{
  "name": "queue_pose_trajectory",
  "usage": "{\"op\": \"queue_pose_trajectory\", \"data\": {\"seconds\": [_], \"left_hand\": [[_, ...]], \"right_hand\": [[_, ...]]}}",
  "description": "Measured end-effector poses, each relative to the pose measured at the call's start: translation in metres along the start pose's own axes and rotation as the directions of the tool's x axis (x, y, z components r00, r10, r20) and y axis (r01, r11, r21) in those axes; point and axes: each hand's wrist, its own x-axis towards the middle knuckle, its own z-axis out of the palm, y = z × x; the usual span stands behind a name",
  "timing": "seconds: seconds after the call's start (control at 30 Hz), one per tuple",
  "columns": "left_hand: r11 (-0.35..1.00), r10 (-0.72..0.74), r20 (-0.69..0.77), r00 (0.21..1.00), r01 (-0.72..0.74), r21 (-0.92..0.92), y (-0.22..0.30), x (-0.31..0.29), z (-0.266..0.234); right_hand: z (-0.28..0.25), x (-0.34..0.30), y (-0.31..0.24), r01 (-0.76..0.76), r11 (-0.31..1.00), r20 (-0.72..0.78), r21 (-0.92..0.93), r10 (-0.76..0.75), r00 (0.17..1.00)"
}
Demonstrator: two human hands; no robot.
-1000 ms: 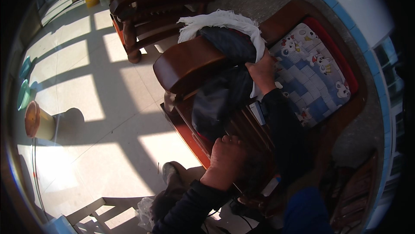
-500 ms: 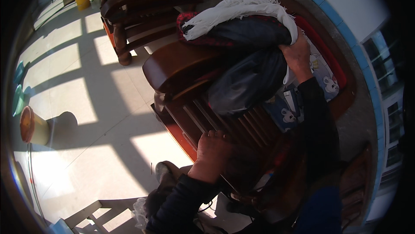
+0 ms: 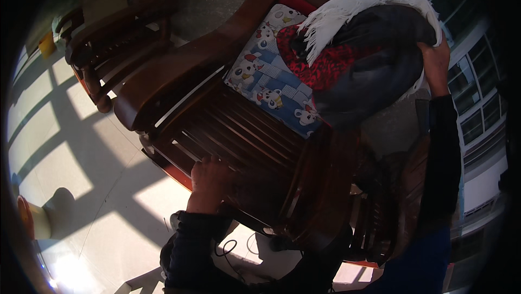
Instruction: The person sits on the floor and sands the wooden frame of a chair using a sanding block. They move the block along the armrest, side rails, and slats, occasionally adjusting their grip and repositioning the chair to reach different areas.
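Observation:
My right hand [image 3: 436, 61] is closed on the edge of a bundled dark jacket [image 3: 374, 60] with a red-and-black patterned lining. A white fringed scarf [image 3: 355, 6] drapes over its top. The bundle is held up at the right, over the back end of a wooden chair [image 3: 239, 131]. My left hand [image 3: 210, 181] rests at the front edge of the slatted seat, its fingers bent over the wood. Against the chair's back lies a blue cushion [image 3: 277, 79] printed with cartoon bears, partly covered by the jacket.
Another wooden chair [image 3: 114, 33] stands at the far left. On the sunlit tiled floor [image 3: 108, 185] are a tan bucket [image 3: 36, 219] at the left and a yellow bucket [image 3: 47, 45] farther off. A dark cable [image 3: 225, 248] hangs below my left arm. Windows [image 3: 472, 77] line the right.
My right hand has carried the jacket and scarf to the right, off the chair's armrest and seat, uncovering much of the cushion. The view has shifted; my left hand stays on the seat edge.

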Motion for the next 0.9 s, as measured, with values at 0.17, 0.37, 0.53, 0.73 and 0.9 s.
{"op": "queue_pose_trajectory", "data": {"seconds": [0.17, 0.37, 0.53, 0.73, 0.9], "left_hand": [[0.998, 0.050, 0.077, 0.996, -0.053, 0.038, 0.001, 0.007, 0.013], [0.988, 0.156, 0.002, 0.988, -0.156, 0.017, 0.017, 0.011, 0.025], [0.962, 0.239, 0.153, 0.959, -0.211, -0.175, 0.047, 0.003, 0.024], [0.624, 0.560, 0.446, 0.698, -0.002, -0.781, 0.107, -0.038, 0.035], [0.489, 0.682, 0.352, 0.641, -0.041, -0.871, 0.123, -0.062, 0.052]], "right_hand": [[-0.110, -0.036, 0.062, -0.084, 0.975, -0.125, -0.203, 0.060, 0.990], [-0.159, -0.119, 0.109, -0.179, 0.950, -0.187, -0.257, 0.133, 0.973], [-0.157, -0.164, 0.129, -0.198, 0.960, -0.109, -0.199, 0.179, 0.978], [-0.146, -0.178, 0.123, -0.262, 0.959, -0.102, -0.105, 0.251, 0.963], [-0.141, -0.175, 0.108, -0.294, 0.955, -0.123, -0.029, 0.289, 0.949]]}}
